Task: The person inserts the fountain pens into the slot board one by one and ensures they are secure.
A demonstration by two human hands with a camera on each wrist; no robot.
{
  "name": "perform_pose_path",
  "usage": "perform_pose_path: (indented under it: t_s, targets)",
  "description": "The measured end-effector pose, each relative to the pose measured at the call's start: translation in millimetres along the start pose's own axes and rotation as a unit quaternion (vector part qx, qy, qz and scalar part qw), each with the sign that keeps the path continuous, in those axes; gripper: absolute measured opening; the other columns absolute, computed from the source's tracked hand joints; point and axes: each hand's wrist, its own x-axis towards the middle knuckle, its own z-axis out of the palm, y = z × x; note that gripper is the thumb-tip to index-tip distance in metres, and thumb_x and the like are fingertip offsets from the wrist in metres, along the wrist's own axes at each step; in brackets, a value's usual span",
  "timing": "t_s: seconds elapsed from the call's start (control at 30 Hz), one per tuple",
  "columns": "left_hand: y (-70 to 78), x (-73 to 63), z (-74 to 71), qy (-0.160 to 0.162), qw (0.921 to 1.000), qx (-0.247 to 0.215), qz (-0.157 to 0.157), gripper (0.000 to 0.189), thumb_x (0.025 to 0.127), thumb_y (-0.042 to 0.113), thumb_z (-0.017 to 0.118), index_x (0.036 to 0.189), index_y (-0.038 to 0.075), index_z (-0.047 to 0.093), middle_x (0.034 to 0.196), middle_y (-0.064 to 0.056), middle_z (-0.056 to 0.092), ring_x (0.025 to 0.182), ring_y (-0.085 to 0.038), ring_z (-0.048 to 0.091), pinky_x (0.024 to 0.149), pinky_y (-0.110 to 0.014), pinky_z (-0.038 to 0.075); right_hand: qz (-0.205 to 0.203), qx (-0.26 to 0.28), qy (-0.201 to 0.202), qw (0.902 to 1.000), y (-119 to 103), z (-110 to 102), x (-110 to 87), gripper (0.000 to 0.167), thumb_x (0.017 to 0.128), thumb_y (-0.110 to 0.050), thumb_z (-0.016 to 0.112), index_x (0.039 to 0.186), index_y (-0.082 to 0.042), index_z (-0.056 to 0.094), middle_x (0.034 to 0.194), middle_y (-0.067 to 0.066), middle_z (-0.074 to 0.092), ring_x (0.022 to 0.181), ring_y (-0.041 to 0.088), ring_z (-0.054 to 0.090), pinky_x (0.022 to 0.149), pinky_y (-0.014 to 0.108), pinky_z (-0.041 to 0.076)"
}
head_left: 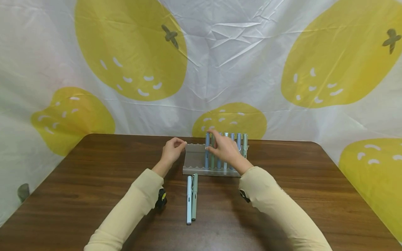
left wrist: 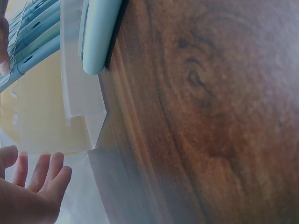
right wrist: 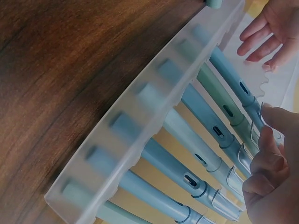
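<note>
A clear pen rack (head_left: 194,171) with scalloped edges holds several capped pens standing in its slots. My right hand (head_left: 224,148) holds the leftmost blue pen (head_left: 207,153) near its cap, index fingertip at the top and thumb lower down. In the right wrist view, the thumb of that hand lies by this blue pen's clip (right wrist: 262,114). My left hand (head_left: 172,151) pinches the rack's upper left corner between thumb and index finger; its other fingers (right wrist: 257,42) stay extended. In front of the rack lie a pale blue pen (head_left: 189,200) and a green pen (head_left: 194,197), side by side.
The rack stands on a brown wooden table (head_left: 110,195), towards its far edge. Behind hangs a white cloth (head_left: 201,76) with yellow fruit prints. Slots at the rack's left end hold no pens.
</note>
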Motion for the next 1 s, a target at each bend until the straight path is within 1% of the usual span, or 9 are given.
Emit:
perform_pose_path:
  t_s: [0.33,0.57,0.87,1.0]
  targets:
    - [-0.6,-0.1,0.4,-0.002,1.0,-0.001,-0.007,0.019,0.087,0.018,0.058,0.091,0.0,0.059,0.087,-0.013,0.063,0.083,-0.029,0.06,0.069,-0.036,0.045,0.008,-0.022,-0.008,0.9997,0.0,1.7,1.1,0.057,0.082,-0.03,0.062,0.131,-0.018,0.036,0.055,-0.004,0.047,0.039,0.012,0.039,0.034,0.023,0.026]
    - [-0.1,0.2,-0.6,-0.005,0.9999,-0.004,-0.011,0.019,0.087,0.019,0.057,0.092,0.001,0.059,0.089,-0.013,0.063,0.084,-0.029,0.059,0.071,-0.038,0.044,0.016,-0.036,-0.012,0.9992,-1.5,1.2,3.0,0.057,0.082,-0.031,0.062,0.131,-0.018,0.037,0.054,-0.004,0.047,0.039,0.012,0.039,0.034,0.024,0.027]
    - [0.3,-0.1,-0.5,-0.007,0.9999,-0.006,-0.011,0.02,0.087,0.02,0.057,0.093,0.001,0.059,0.09,-0.013,0.063,0.085,-0.029,0.059,0.072,-0.037,0.044,0.022,-0.025,-0.02,0.9993,-1.2,-0.4,3.3,0.058,0.082,-0.031,0.062,0.132,-0.019,0.036,0.056,-0.004,0.048,0.04,0.012,0.04,0.034,0.024,0.028]
    - [0.3,-0.4,-0.3,-0.006,0.9999,-0.004,-0.009,0.02,0.087,0.019,0.057,0.092,0.001,0.059,0.089,-0.013,0.063,0.084,-0.028,0.059,0.072,-0.037,0.044,0.017,-0.021,-0.02,0.9994,-1.2,-0.7,2.7,0.058,0.083,-0.029,0.062,0.132,-0.018,0.035,0.057,-0.004,0.048,0.041,0.012,0.041,0.035,0.024,0.029]
